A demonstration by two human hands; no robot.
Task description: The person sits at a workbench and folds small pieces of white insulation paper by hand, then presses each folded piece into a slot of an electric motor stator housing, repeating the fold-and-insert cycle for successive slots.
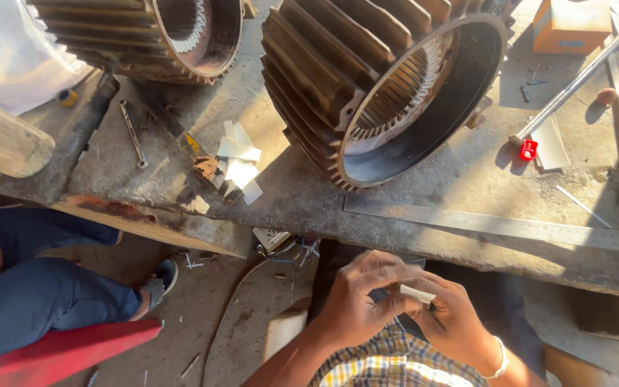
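My left hand (356,301) and my right hand (453,319) meet low in the view, below the bench edge, and both pinch a small white strip of paper (417,294) between their fingertips. A white band circles my right wrist. Above them, on the worn bench (467,179), a large finned motor housing (381,86) lies on its side, its open end showing the slotted core. A pile of similar white paper pieces (240,165) lies on the bench left of it.
A second finned housing (152,36) sits at the top left. A long steel ruler (496,223) lies along the bench front, a spanner (132,134) at left, a rod with a red tip (529,149) at right. Another person's legs in blue trousers (37,294) are at lower left.
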